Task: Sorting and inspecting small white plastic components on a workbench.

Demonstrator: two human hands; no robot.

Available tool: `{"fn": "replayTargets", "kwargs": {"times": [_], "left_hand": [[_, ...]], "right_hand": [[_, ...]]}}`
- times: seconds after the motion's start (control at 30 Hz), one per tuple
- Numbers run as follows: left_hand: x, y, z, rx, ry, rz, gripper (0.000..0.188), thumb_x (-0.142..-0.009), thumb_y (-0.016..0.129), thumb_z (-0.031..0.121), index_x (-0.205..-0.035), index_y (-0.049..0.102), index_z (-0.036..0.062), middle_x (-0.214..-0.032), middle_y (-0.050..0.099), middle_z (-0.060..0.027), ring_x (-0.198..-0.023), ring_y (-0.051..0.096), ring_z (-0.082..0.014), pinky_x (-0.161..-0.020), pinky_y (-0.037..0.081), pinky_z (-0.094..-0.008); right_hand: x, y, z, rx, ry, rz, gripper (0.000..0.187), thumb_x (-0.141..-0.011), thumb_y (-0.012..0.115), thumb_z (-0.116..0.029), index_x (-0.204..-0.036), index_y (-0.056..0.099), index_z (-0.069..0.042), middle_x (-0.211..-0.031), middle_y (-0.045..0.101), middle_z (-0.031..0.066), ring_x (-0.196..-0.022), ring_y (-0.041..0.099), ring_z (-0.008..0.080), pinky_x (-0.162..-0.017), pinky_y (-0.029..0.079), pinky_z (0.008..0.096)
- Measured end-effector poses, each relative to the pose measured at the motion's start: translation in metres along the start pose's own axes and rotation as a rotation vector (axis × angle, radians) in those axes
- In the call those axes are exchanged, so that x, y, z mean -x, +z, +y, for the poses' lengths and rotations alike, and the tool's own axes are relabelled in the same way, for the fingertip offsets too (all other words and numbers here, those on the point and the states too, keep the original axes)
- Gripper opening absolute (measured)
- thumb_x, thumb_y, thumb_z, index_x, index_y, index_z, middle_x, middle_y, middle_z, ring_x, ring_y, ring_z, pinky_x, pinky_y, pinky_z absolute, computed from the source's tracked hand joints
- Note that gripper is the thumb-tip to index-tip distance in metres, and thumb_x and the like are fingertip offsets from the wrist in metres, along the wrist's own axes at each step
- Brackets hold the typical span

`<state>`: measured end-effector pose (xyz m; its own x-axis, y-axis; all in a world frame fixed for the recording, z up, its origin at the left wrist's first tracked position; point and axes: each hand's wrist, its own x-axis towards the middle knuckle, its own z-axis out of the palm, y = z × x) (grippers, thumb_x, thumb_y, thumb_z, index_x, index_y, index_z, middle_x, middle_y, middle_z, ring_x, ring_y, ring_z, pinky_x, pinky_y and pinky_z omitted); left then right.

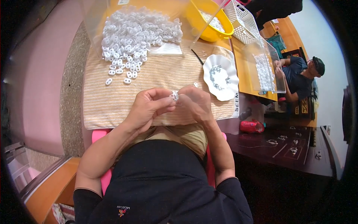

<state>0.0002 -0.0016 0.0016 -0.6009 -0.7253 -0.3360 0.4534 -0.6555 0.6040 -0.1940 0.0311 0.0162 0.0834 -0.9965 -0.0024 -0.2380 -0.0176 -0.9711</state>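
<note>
Over the near part of the striped towel, my left hand (151, 106) pinches a small white plastic piece (174, 96) with greyish details between thumb and forefinger. My right hand (197, 104) is right beside the piece, its fingers bent toward it. Motion blurs those fingers, so whether they grip anything does not show. A single small white part (195, 85) lies just beyond the right hand. To the right, a white wavy-edged dish (228, 93) holds small greyish metal-looking bits. Far left, a large heap of white oval two-holed plastic pieces (130, 35) spills onto the towel.
The striped towel (100, 99) covers the near table. A thin black stick (197, 56) lies near the dish. Behind are a yellow basin (214, 35) and a white perforated basket (240, 18). At right, a person (298, 76) sits by a clear bin (276, 76) of white pieces.
</note>
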Motion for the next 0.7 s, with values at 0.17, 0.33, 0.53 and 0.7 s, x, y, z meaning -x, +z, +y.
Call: {"fn": "replayTargets", "kwargs": {"times": [0.17, 0.33, 0.53, 0.7], "left_hand": [[-0.001, -0.003, -0.002, 0.017, 0.005, -0.010, 0.016, -0.086, 0.067, 0.004, -0.100, 0.063, -0.0015, -0.095, 0.067, -0.0090, -0.082, 0.065, -0.0132, -0.077, 0.056, -0.0258], [-0.001, -0.003, -0.003, 0.002, 0.007, -0.026, 0.018, -0.088, 0.063, 0.002, -0.105, 0.061, -0.0015, -0.098, 0.067, -0.0099, -0.084, 0.066, -0.0148, -0.079, 0.058, -0.0269], [-0.003, -0.007, -0.006, 0.025, 0.005, -0.034, 0.017, -0.088, 0.062, 0.001, -0.104, 0.061, -0.0014, -0.098, 0.066, -0.0109, -0.086, 0.067, -0.0160, -0.079, 0.058, -0.0273], [-0.002, -0.004, -0.006, 0.014, 0.006, -0.022, 0.017, -0.088, 0.063, 0.001, -0.104, 0.061, -0.0015, -0.097, 0.066, -0.0106, -0.085, 0.067, -0.0162, -0.079, 0.058, -0.0274]], "right_hand": [[0.002, 0.006, -0.001, -0.003, 0.055, 0.043, 0.006, -0.087, 0.060, -0.002, -0.089, 0.065, 0.001, -0.082, 0.064, 0.0035, -0.076, 0.059, 0.0097, -0.070, 0.046, 0.0237], [0.002, 0.006, 0.004, -0.044, 0.012, 0.042, 0.008, -0.088, 0.063, -0.006, -0.093, 0.065, 0.001, -0.082, 0.064, 0.0012, -0.077, 0.058, 0.0073, -0.070, 0.047, 0.0217], [0.003, 0.009, 0.012, -0.071, 0.003, 0.026, 0.010, -0.090, 0.065, -0.008, -0.094, 0.064, 0.001, -0.084, 0.064, -0.0003, -0.078, 0.058, 0.0058, -0.070, 0.047, 0.0198], [0.004, 0.008, 0.012, -0.087, -0.004, 0.023, 0.009, -0.090, 0.065, -0.008, -0.094, 0.064, 0.001, -0.084, 0.063, -0.0005, -0.078, 0.058, 0.0054, -0.070, 0.047, 0.0199]]}}
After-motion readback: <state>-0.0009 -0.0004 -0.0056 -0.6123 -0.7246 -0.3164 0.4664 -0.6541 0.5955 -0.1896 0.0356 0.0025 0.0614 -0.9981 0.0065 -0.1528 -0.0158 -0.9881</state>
